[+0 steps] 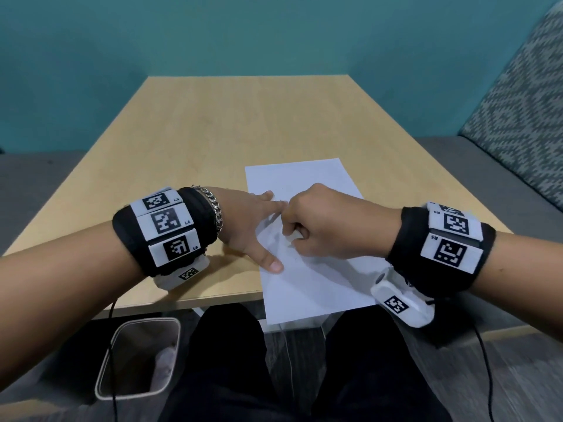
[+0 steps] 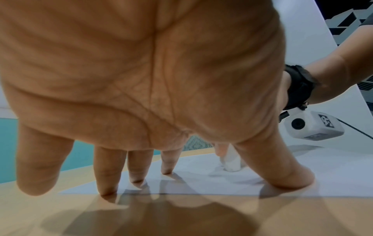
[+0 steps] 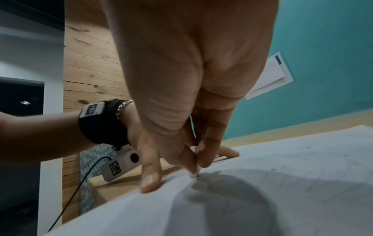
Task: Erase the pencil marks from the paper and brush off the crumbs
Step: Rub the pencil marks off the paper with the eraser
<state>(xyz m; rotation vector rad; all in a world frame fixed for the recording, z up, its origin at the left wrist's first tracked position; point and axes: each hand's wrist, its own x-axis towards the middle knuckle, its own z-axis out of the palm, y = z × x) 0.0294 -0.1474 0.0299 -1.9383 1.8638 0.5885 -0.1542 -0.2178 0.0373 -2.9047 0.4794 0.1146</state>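
While the left hand presses spread fingers on the paper at the table's near edge, the right hand pinches a white eraser against it; short, light strokes should avoid creasing.

We wear a black wristband on the left forearm, at mid left of the frame, with white tiles printed with black square codes, and a silver chain bracelet beside it. A matching band wraps the right wrist. White camera pods hang beneath, trailing thin black cables. Black trousers cover our legs.
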